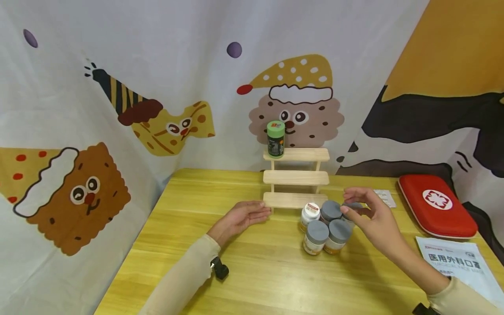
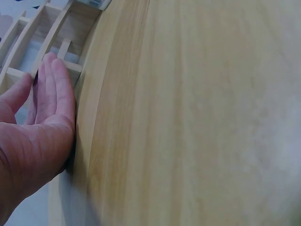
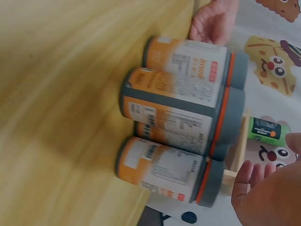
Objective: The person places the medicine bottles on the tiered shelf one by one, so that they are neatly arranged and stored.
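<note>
My left hand (image 1: 241,218) lies at the left end of the lowest step of a small three-step wooden rack (image 1: 291,200). Its fingers are straight, fingertips right at the step's edge. My right hand (image 1: 376,223) hovers beside the rearmost right grey-lidded jar (image 1: 351,214), thumb and fingers apart and loosely bent. In the right wrist view a gap shows between those fingers and the lid of the nearest jar (image 3: 164,167). Several such jars with white and orange labels stand clustered with a white-capped bottle (image 1: 311,213) before the rack. A green-capped dark bottle (image 1: 276,142) stands on the top step.
A red first-aid case (image 1: 437,205) lies at the table's right, behind a white face-mask packet (image 1: 453,262). A small printed paper (image 1: 386,198) lies behind the right hand. A patterned cloth (image 1: 189,57) hangs along the table's back and left sides.
</note>
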The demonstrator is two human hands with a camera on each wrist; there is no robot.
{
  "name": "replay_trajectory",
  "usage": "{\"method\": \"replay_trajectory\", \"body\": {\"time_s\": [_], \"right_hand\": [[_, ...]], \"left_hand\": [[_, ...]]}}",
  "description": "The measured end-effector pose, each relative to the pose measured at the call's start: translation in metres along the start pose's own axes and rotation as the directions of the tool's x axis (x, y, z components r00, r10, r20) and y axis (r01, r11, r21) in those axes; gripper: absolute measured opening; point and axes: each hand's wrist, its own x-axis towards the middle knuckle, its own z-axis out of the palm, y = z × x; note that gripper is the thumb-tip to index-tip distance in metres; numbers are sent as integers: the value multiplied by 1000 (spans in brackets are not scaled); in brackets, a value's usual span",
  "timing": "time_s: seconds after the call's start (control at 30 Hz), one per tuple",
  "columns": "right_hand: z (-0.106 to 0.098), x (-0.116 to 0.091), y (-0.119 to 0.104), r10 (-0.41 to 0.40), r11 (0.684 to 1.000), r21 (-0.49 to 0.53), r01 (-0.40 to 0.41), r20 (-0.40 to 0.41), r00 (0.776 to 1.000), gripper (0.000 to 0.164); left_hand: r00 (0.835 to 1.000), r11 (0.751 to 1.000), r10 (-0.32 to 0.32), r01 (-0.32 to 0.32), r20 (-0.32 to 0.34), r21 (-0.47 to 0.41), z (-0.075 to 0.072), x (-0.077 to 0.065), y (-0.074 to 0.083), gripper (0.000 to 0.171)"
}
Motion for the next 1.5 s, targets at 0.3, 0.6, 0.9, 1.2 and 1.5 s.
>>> {"method": "replay_trajectory", "body": {"time_s": [0.3,0.6,0.9,1.2,1.5], "right_hand": [[1,-26,7,49,996,-76,-51,-29,998,45],[5,-40,12,52,978,-204,-48,14,999,56],[12,-48,14,-53,967,-247,57,22,998,62],[20,-50,14,3,957,-291,4,25,1000,64],[25,-54,16,54,946,-320,-47,13,998,66]], "left_hand": [[1000,1000,-7,7,6,10,5,1,1,43],[1000,1000,-19,19,12,8,3,-2,1,45],[1000,1000,-20,20,21,3,1,0,-3,45],[1000,1000,-1,1,7,17,-1,-2,-1,44],[1000,1000,4,-4,20,19,-1,-2,0,42]]}}
